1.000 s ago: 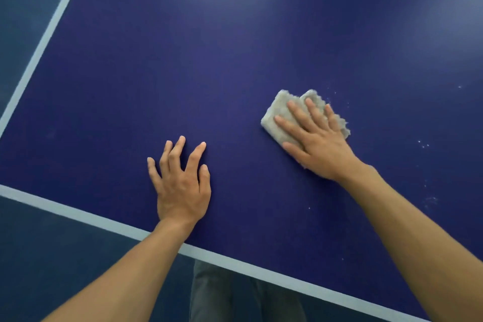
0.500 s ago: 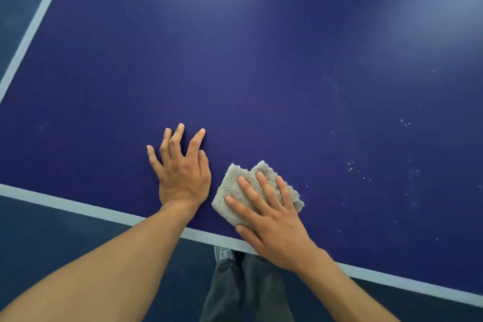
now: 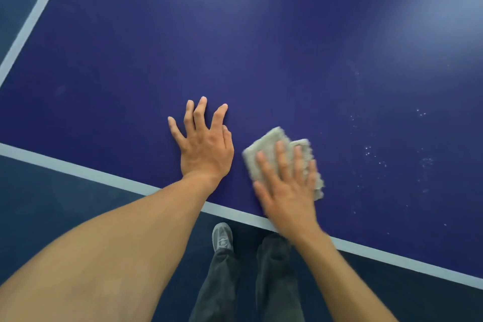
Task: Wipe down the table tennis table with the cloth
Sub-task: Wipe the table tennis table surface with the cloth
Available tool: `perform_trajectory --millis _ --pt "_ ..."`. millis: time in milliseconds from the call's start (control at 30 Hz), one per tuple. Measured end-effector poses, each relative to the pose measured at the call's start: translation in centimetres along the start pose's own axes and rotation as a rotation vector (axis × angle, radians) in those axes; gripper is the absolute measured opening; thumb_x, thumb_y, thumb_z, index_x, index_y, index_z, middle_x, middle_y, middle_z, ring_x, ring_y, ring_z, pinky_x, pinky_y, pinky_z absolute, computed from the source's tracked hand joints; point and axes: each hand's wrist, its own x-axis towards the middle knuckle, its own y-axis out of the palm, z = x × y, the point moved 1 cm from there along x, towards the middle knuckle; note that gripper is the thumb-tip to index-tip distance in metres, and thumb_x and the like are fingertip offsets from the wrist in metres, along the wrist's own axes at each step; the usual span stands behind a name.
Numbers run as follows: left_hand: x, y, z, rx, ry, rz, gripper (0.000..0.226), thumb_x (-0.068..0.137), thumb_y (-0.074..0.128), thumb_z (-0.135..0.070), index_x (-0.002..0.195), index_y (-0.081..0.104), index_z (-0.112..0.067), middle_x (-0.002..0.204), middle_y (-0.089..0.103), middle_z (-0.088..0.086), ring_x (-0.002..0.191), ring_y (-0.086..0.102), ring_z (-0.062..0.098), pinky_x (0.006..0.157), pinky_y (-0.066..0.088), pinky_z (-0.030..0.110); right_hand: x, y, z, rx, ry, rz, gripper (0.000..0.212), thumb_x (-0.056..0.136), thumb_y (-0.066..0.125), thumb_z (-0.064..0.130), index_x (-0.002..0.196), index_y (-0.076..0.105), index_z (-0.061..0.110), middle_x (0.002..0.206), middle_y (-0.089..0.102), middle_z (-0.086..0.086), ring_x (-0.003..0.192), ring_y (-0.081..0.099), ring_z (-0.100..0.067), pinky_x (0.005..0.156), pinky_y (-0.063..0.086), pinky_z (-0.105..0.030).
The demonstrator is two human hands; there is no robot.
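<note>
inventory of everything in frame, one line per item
table tennis table: 1, dark blue, fills most of the view
border lines: 2, white, near edge and left edge of the table
cloth: 1, grey-beige, folded, on the table near the front edge
specks: many, white, on the table right of the cloth
floor: dark blue, below the table edge
shoe: 1, grey, on the floor
trousers: 1, dark grey, bottom centre
left hand: 1, flat on the table, fingers spread
right hand: 1, pressing the cloth, blurred
</note>
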Motion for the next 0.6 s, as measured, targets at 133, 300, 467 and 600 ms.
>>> perform_trajectory --millis 133,300,467,600 --pt "0.0 0.1 0.2 -0.005 0.008 -0.014 0.049 0.104 0.035 -0.034 0.153 0.038 -0.033 0.166 0.024 0.009 0.157 0.014 0.034 0.121 0.007 0.071 -4.2 2.2 1.3 -0.063 -0.278 0.033 0.056 0.110 0.027 0.058 0.164 0.020 0.045 0.176 0.007 0.003 0.162 0.003 -0.034 0.125 0.008 -0.063" --pt "0.0 0.2 0.1 -0.036 0.006 -0.041 0.049 0.103 0.034 -0.034 0.151 0.040 -0.031 0.164 0.026 0.010 0.156 0.017 0.035 0.121 0.007 0.071 -5.4 0.7 -5.8 -0.098 -0.326 0.042 0.055 0.109 0.031 0.058 0.162 0.022 0.048 0.175 0.011 0.005 0.162 0.005 -0.031 0.127 0.005 -0.060" --pt "-0.1 0.2 0.0 -0.040 0.004 -0.052 0.046 0.105 0.037 -0.032 0.151 0.040 -0.032 0.164 0.027 0.010 0.156 0.017 0.034 0.122 0.006 0.069 -0.7 -2.2 -12.5 0.002 0.140 -0.006 0.061 0.100 0.019 0.065 0.159 0.008 0.052 0.175 -0.003 0.010 0.161 -0.010 -0.024 0.128 -0.004 -0.058" --pt "-0.2 0.1 0.0 -0.038 0.003 -0.069 0.046 0.106 0.038 -0.032 0.151 0.042 -0.033 0.164 0.028 0.010 0.156 0.018 0.033 0.122 0.005 0.068 4.8 -2.5 -10.4 0.061 0.401 -0.078 0.062 0.104 0.015 0.062 0.162 -0.003 0.050 0.174 -0.016 0.009 0.159 -0.021 -0.027 0.126 -0.013 -0.058"
